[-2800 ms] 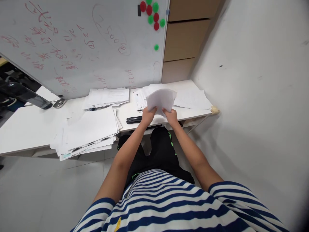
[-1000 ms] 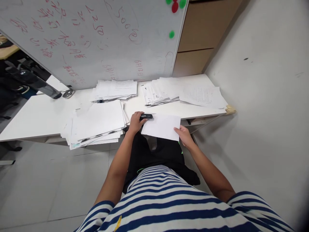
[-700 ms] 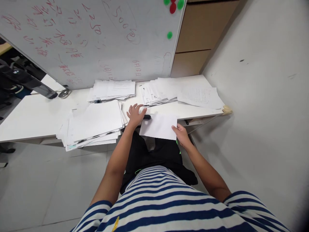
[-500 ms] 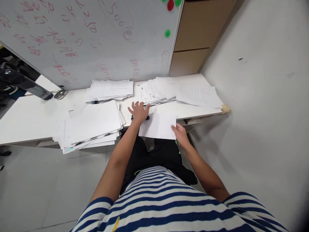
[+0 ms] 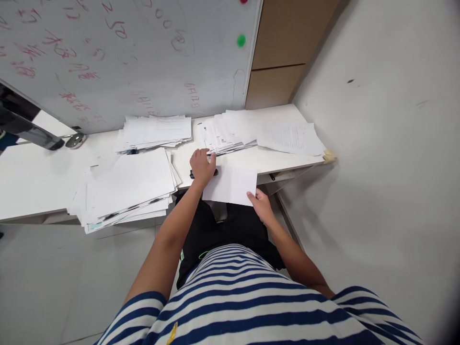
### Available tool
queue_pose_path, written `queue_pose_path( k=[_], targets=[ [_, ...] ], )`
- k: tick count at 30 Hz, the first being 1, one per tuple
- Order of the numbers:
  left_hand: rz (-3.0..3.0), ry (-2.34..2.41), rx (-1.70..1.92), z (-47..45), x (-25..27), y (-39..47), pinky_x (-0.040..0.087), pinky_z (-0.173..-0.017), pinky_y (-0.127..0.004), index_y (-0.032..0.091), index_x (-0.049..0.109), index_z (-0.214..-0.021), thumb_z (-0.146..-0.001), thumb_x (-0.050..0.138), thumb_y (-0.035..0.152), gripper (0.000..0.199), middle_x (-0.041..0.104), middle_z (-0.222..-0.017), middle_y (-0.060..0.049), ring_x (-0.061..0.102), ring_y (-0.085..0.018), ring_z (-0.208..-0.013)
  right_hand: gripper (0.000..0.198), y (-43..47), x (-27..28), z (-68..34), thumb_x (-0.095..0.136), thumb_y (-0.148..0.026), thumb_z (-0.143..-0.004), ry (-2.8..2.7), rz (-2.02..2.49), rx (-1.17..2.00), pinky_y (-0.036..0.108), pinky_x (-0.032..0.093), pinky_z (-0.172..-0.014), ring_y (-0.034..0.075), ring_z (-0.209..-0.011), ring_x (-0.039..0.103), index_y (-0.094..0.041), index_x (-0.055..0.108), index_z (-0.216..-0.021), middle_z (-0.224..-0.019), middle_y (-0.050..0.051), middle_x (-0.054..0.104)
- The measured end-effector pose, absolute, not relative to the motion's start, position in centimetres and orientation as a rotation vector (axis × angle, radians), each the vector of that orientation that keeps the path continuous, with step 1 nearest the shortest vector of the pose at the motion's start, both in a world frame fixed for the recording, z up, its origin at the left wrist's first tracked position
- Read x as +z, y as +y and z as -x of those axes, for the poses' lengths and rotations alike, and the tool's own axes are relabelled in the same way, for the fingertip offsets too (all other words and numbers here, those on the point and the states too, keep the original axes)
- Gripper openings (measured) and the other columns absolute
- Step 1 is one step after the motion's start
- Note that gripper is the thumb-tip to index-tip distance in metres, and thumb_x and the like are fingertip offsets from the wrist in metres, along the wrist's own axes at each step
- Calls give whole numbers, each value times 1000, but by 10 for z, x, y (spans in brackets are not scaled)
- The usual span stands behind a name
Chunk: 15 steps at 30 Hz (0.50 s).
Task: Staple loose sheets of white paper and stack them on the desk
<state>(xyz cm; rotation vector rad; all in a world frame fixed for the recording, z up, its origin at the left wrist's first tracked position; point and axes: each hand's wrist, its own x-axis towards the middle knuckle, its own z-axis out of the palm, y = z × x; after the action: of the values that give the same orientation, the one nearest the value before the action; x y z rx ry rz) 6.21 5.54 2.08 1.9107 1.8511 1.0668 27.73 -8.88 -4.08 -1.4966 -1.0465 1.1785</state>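
Note:
My left hand (image 5: 201, 165) is at the front edge of the desk, its fingers curled together over a small black stapler (image 5: 192, 174). Most of the stapler is hidden beneath the hand; only its two ends show. My right hand (image 5: 259, 203) pinches the lower right corner of white paper (image 5: 232, 184), thumb on top. The paper's left end reaches the stapler, and its near side overhangs the desk edge above my lap. Whether it is one sheet or several, I cannot tell.
A large, uneven paper stack (image 5: 131, 179) overhangs the desk (image 5: 32, 177) on the left. Behind lie another stack (image 5: 158, 130), fanned papers (image 5: 224, 132) and a printed sheet (image 5: 287, 138). A whiteboard (image 5: 143, 62) stands at the back; a wall (image 5: 377, 158) bounds the right.
My left hand's spread fingers have drawn together and curled over the stapler. My right hand still holds the paper. The whole view has shifted slightly.

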Motion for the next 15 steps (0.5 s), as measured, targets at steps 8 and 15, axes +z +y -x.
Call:
queue_pose_path(
  k=[8, 15],
  targets=[
    [-2063, 1906, 904, -19, 9, 34, 38, -92, -42, 21, 65, -88, -100, 32, 42, 41, 67, -89, -12, 60, -27, -94, 39, -88, -24, -297, 64, -55, -78, -1060, 1585, 1035, 32, 49, -69, 23, -76, 64, -18, 72, -88, -85, 5, 75],
    [-2040, 2021, 891, -15, -13, 37, 34, -81, -39, 22, 60, -77, -102, 26, 37, 45, 59, -81, -11, 56, -26, -87, 34, -100, 53, -336, 62, -50, -84, -1114, 1704, 571, 35, 52, -76, 24, -84, 66, -19, 72, -94, -88, 5, 73]
  ],
)
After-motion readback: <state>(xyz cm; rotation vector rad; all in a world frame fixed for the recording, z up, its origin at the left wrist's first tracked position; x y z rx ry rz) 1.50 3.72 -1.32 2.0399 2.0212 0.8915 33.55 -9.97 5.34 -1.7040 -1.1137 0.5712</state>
